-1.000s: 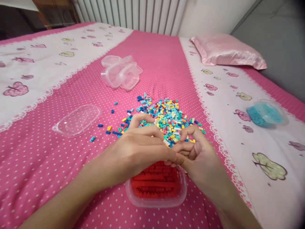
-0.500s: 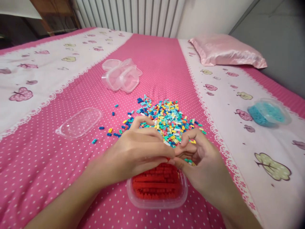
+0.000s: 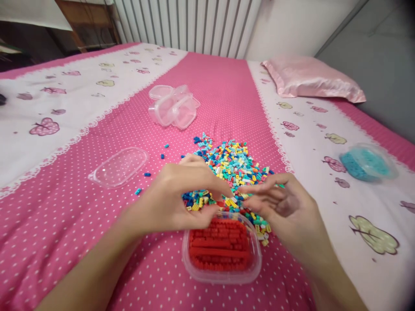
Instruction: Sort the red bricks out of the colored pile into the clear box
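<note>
A clear plastic box (image 3: 221,276) stands in front of me, packed with rows of red toy bricks (image 3: 218,246). Just behind it a loose heap of small multicoloured building bricks (image 3: 238,166) spreads over the bedspread. My left hand (image 3: 181,196) hovers at the box's far left edge, thumb and forefinger apart, with bricks of the heap showing through the gap. Across from it, my right hand (image 3: 285,205) is over the heap's near right side, fingers loosely bent and parted. I see nothing held in either hand.
A clear lid (image 3: 118,168) lies to the left near a few stray bricks. Farther back are several stacked clear containers (image 3: 175,108). On the right are a container of light-blue bricks (image 3: 366,163) and a pink pillow (image 3: 313,80). A radiator (image 3: 188,26) stands behind the bed.
My hands have drawn apart from where their fingertips met above the box's far edge. The left fingers have opened, uncovering more red bricks. The view has shifted slightly.
</note>
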### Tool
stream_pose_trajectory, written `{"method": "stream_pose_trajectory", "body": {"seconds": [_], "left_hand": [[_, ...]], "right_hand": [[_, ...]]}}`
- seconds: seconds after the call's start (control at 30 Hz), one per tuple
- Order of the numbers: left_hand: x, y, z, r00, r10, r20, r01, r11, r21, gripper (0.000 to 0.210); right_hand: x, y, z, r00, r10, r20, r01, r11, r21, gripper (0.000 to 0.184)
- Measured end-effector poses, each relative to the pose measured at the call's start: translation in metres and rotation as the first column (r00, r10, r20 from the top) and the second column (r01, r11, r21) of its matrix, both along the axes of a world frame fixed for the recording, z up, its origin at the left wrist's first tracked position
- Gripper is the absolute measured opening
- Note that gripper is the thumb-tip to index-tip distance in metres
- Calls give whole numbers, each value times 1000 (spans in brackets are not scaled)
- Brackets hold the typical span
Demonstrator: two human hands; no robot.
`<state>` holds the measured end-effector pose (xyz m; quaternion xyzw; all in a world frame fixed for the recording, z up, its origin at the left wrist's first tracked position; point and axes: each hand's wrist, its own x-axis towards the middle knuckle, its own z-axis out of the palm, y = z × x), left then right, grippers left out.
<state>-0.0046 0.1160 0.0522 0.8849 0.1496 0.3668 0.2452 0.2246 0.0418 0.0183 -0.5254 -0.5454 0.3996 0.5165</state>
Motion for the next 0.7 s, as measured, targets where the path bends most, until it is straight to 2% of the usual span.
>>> {"method": "stream_pose_trajectory", "body": {"seconds": [0.07,0.1,0.13,0.2,0.27,0.33,0.4,0.5,0.7], "left_hand": [[-13,8,6,999,-27,-20,26,999,-34,33],[-18,11,8,998,-40,-44,37,998,-52,34],[-23,14,10,996,-62,-71,57,995,-77,34],[-29,17,13,982,-129,-134,109,983,-147,33],[-31,17,13,957,-216,-192,170,958,-229,33],[-31,16,11,934,-278,-226,208,934,-290,33],[-30,15,8,923,-310,-227,231,920,-317,32],[-29,15,4,918,-339,-206,265,910,-318,28],[-27,18,0,895,-387,-221,316,900,-300,21]], "right_hand": [[14,10,1,979,-130,158,112,986,120,8],[19,17,2,952,-180,248,138,975,176,7],[22,23,3,920,-171,352,104,974,202,10],[19,36,5,819,-56,571,-67,979,193,16],[5,48,7,636,87,767,-272,955,117,15],[-12,58,7,401,148,904,-398,917,26,10],[-27,63,5,304,145,941,-423,906,-3,8],[-37,64,4,231,118,966,-422,907,-10,8],[-38,61,4,84,60,995,-458,889,-15,7]]}}
